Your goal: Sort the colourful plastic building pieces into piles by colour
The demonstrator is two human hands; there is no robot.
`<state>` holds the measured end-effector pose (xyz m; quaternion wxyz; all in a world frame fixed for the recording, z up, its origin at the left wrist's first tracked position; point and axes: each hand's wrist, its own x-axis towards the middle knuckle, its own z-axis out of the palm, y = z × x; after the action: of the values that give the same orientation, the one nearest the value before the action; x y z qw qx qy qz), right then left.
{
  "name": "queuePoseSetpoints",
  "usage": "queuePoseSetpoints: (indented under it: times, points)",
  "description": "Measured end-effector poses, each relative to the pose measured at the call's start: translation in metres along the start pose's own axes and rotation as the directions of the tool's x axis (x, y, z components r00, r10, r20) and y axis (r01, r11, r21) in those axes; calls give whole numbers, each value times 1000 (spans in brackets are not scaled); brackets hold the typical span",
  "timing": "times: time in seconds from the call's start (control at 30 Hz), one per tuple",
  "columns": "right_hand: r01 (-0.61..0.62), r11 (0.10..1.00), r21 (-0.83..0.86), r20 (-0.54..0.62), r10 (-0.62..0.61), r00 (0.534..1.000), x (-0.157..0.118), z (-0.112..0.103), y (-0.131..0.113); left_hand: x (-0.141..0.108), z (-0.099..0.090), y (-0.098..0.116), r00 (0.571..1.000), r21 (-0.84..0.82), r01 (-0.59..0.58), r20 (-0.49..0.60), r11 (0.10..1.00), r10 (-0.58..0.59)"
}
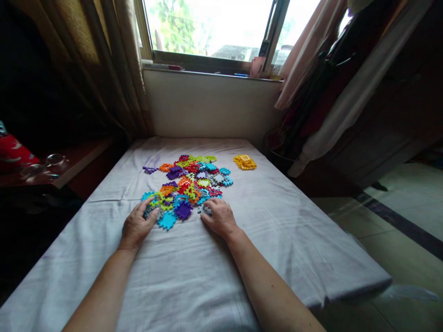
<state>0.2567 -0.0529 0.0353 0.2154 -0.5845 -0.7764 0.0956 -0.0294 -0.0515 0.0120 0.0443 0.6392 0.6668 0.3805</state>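
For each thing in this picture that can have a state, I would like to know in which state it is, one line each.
Mixed coloured pieces: loosely heaped, overlapping
Yellow pieces: piled apart, right of the heap
Left hand: curved at the heap's near left edge, grip unclear
Right hand: curled over grey pieces, grip unclear
Cloth: spread, wrinkled
Curtain: gathered at the window's left
Clothes: hanging
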Motion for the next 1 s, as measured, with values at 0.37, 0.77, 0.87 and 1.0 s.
queuePoseSetpoints:
  times: [0.37,0.77,0.87,1.0]
  points:
    - [11,997,82,-171,3,985,3,13,9,-3,6,0,932,67,-347,139,936,335]
    - [90,995,30,-202,-82,976,1,20,9,-13,8,23,883,110,-422,274,900,380]
    - [137,991,5,-217,-133,967,-1,21,5,-16,12,30,873,120,-433,300,893,384]
    - [234,972,-21,-214,-233,949,-4,23,-4,-18,15,33,863,127,-445,323,887,387]
